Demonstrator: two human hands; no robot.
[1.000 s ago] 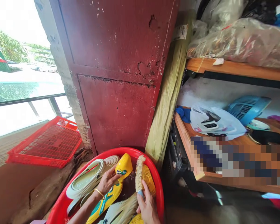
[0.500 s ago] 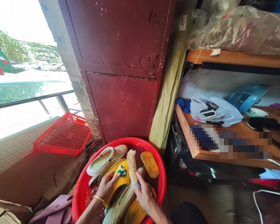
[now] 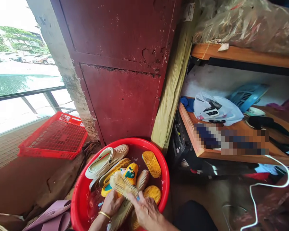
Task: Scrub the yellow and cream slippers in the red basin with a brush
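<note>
A red basin [image 3: 165, 189] of water holds several shoes. My left hand [image 3: 112, 203] is closed on the near side of a yellow slipper [image 3: 134, 168] with a green cartoon figure; the grip is partly hidden. My right hand [image 3: 146, 210] grips a scrubbing brush [image 3: 120, 183] with pale bristles, which lies across the slipper and covers part of it. A cream clog [image 3: 100, 165] rests at the basin's left. A yellow sole [image 3: 151, 164] shows at the right, and another yellow sole [image 3: 153, 193] sits beside my right hand.
A red plastic crate [image 3: 55, 136] stands left of the basin, with purple slippers [image 3: 49, 216] at lower left. Behind is a dark red door [image 3: 120, 102]. On the right, a wooden shelf [image 3: 201, 150] carries a white plastic bag [image 3: 216, 109] and a blue fan [image 3: 249, 96].
The brush has swung from upright beside the slipper to lying leftward across it. My left hand has shifted slightly, and the slipper has turned. The whole view has moved a little.
</note>
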